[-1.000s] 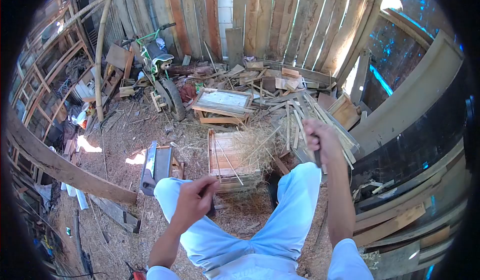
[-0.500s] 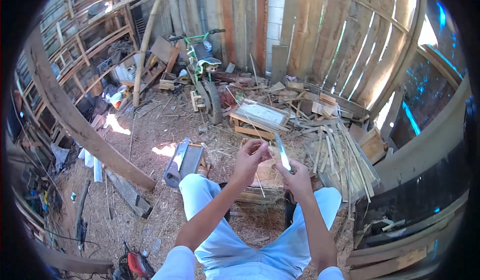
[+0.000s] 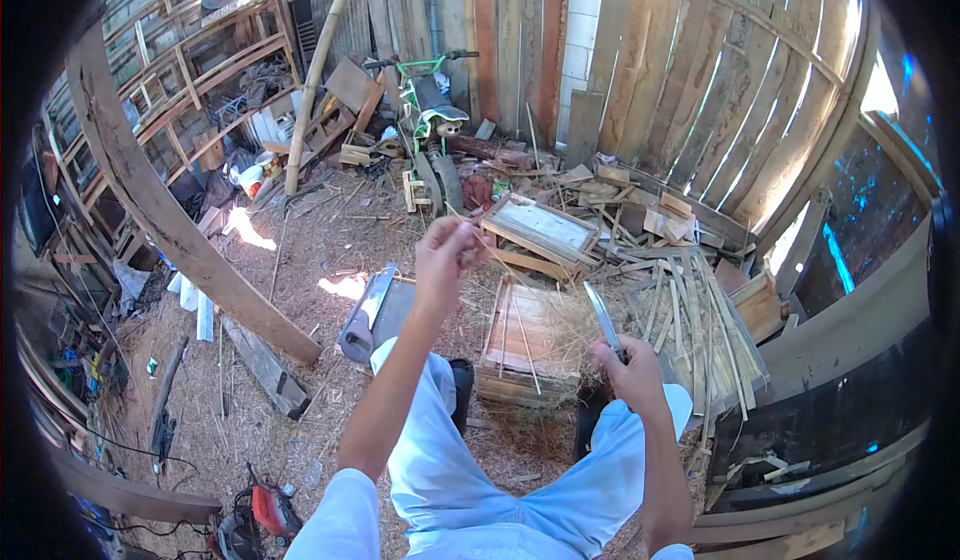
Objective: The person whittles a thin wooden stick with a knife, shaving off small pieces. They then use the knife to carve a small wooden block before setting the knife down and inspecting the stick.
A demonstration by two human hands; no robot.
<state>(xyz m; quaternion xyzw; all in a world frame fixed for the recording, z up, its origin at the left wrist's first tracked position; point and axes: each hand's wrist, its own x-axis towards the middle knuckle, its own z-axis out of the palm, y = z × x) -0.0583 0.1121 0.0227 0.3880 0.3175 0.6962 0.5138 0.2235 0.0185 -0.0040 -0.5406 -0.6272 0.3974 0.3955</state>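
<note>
My left hand (image 3: 444,260) is raised in front of my left knee, its fingers pinched on a thin wooden strip (image 3: 525,345). The strip slants down to the right, over a low wooden box (image 3: 510,370) that stands between my knees. In my right hand (image 3: 632,372), above my right knee, is a knife (image 3: 602,315) with its pale blade pointing up and to the left. The blade is apart from the strip. Fine shavings (image 3: 572,325) lie on the right part of the box.
A grey padded object (image 3: 375,312) lies by my left knee. Beyond are a shallow wooden frame (image 3: 540,228), a small green motorbike (image 3: 432,125) and scrap wood. Split strips (image 3: 695,325) are piled at right. A curved wooden post (image 3: 190,250) stands left; a red power tool (image 3: 270,510) lies lower left.
My left hand has moved up and left with the strip, while my right hand has shifted right and slightly down with the knife. The hands are farther apart, and the view has tilted slightly.
</note>
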